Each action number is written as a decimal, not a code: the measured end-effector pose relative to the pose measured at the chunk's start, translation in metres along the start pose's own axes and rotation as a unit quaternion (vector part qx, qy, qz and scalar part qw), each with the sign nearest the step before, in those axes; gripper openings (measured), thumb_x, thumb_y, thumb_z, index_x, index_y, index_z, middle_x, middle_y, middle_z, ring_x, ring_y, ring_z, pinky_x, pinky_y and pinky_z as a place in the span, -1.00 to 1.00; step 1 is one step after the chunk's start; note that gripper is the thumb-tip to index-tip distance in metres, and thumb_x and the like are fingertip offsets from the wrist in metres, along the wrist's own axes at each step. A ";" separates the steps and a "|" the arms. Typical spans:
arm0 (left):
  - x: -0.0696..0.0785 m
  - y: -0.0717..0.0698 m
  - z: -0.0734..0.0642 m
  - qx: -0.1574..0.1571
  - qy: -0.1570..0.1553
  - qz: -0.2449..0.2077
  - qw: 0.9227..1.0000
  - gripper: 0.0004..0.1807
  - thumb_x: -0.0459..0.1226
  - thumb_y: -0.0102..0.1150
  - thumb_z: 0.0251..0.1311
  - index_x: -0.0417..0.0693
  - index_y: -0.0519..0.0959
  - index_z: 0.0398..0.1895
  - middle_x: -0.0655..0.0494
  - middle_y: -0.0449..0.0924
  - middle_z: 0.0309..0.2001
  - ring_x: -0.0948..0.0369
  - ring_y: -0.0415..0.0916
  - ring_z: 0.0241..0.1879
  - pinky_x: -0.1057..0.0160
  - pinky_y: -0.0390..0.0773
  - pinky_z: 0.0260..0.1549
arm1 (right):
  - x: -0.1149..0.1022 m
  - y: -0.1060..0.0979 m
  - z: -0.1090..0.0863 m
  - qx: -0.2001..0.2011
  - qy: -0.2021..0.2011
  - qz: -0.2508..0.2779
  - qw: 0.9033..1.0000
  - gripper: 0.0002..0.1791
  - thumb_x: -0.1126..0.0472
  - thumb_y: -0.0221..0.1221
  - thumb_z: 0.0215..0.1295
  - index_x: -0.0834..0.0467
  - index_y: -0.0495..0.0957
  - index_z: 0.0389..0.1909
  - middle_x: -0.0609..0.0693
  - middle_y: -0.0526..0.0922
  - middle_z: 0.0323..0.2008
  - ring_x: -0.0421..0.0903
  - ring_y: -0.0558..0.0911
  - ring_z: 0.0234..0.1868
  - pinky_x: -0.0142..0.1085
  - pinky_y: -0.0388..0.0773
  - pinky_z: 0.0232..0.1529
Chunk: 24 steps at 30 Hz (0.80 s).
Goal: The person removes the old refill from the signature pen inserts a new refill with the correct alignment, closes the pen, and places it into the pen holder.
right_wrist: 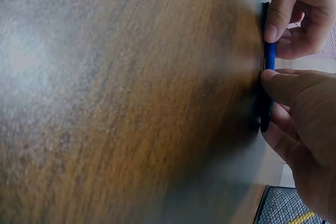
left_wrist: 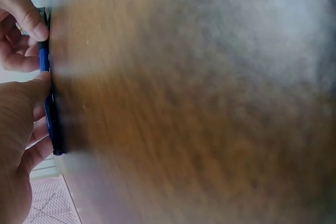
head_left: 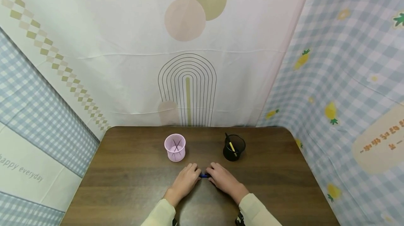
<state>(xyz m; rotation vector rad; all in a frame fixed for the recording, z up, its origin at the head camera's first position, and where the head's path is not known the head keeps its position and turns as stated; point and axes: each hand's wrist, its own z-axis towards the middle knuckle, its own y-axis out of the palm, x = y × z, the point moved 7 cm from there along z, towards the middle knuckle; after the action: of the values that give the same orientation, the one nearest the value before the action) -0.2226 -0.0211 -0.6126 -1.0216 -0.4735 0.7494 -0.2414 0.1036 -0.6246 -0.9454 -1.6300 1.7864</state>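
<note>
A blue pen [head_left: 204, 175] lies crosswise between both hands, close above or on the table; which of the two I cannot tell. My left hand [head_left: 186, 178] pinches its blue end between thumb and fingers. On the other side my right hand [head_left: 222, 177] grips the pen's black end the same way. In the left wrist view the blue barrel [left_wrist: 50, 114] runs under the left thumb. The right wrist view shows the black end [right_wrist: 265, 114] at the right fingers. Part of the pen is hidden by both hands.
A pink mesh cup [head_left: 170, 139] with dark crossed lines stands beyond the left hand. Behind the right hand is a black mesh cup [head_left: 228, 153] with a black and yellow pen [head_left: 231, 146] leaning in it. Patterned curtains enclose the brown wooden table [head_left: 126, 170].
</note>
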 end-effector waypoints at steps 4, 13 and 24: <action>0.000 0.000 0.001 0.007 0.004 0.004 1.000 -0.75 -0.20 0.54 0.02 -0.01 0.61 -0.35 0.15 0.51 -0.30 0.17 0.48 -0.30 0.22 0.53 -0.37 | 0.000 0.000 0.001 0.004 -0.001 0.005 1.000 -0.85 0.12 0.33 0.37 0.01 0.61 -0.10 -0.14 0.45 -0.26 -0.22 0.41 -0.27 -0.37 0.51 -0.22; 0.000 0.000 0.002 0.020 0.013 0.008 1.000 -0.76 -0.24 0.53 0.00 -0.02 0.60 -0.37 0.15 0.52 -0.33 0.17 0.48 -0.32 0.22 0.52 -0.40 | 0.000 -0.001 0.001 0.006 -0.008 0.013 1.000 -0.87 0.15 0.31 0.40 0.02 0.57 -0.13 -0.14 0.45 -0.26 -0.21 0.41 -0.28 -0.35 0.50 -0.21; 0.002 0.001 0.003 0.011 0.006 0.003 1.000 -0.77 -0.25 0.50 0.04 -0.04 0.59 -0.35 0.12 0.50 -0.35 0.15 0.46 -0.35 0.21 0.50 -0.43 | 0.000 -0.005 0.000 0.012 -0.007 0.020 1.000 -0.88 0.17 0.30 0.40 0.03 0.57 -0.14 -0.13 0.50 -0.24 -0.18 0.45 -0.23 -0.31 0.54 -0.15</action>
<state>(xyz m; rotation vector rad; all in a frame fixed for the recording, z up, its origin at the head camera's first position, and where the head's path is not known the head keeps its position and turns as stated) -0.2237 -0.0175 -0.6123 -1.0075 -0.4508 0.7509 -0.2414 0.1041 -0.6192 -0.9621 -1.6058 1.8389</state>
